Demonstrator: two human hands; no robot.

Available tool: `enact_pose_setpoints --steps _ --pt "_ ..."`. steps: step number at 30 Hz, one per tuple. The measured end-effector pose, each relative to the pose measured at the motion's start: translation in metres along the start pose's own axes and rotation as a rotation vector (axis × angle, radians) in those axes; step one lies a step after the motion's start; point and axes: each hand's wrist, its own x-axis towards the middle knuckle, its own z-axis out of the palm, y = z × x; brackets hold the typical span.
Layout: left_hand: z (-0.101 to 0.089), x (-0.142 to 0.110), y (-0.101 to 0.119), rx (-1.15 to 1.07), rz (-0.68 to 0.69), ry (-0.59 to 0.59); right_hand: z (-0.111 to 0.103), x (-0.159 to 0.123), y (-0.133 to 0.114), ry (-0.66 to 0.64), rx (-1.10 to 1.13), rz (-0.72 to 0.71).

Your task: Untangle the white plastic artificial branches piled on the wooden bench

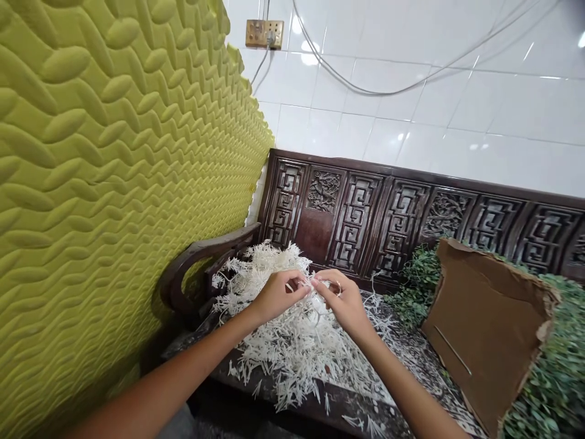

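Head view: L hand (282, 295) & R hand (346, 302) nearly meet, fingertips of both pinched on small white plastic sprig (311, 282), its shape hard to make out btwn fingers. It's just above loose white sprig pile (297, 335), which hides pt of carved dark-wood worktop (336, 397). Torn cardboard (484, 323) covers some green artificial foliage (560, 366), cut off at R edge. Forearms cut off at bottom.

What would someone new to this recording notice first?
The bright yellow wall likely grabs the eye first, its raised pattern filling the left side of the view. Next comes the heap of white sprigs on the dark carved bench, with the left hand and right hand meeting above it.
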Motion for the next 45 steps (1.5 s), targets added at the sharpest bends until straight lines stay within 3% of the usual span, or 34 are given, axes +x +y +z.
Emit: enact_pose_setpoints --steps 6,12,18,23,29,40,45 --pt "-0.011 0.004 -0.014 -0.127 -0.071 0.098 -0.005 0.006 -0.001 0.094 0.017 0.108" --pt "-0.021 0.003 -0.016 -0.231 -0.117 0.217 -0.013 0.009 0.013 0.108 -0.140 0.205" --pt "-0.015 0.002 -0.009 -0.280 -0.126 0.171 0.000 0.002 0.008 0.081 -0.288 0.193" --pt "-0.005 0.001 -0.012 -0.323 -0.114 0.124 0.013 -0.007 -0.013 -0.079 -0.041 0.181" --pt "-0.002 0.002 -0.006 -0.347 -0.077 0.073 0.017 -0.009 -0.009 -0.278 0.017 0.112" --pt "0.001 0.002 0.002 -0.302 -0.113 0.204 0.019 -0.012 -0.004 -0.252 0.081 0.060" --pt "0.009 -0.009 0.015 -0.107 -0.103 0.180 0.022 -0.015 -0.001 -0.246 0.090 0.086"
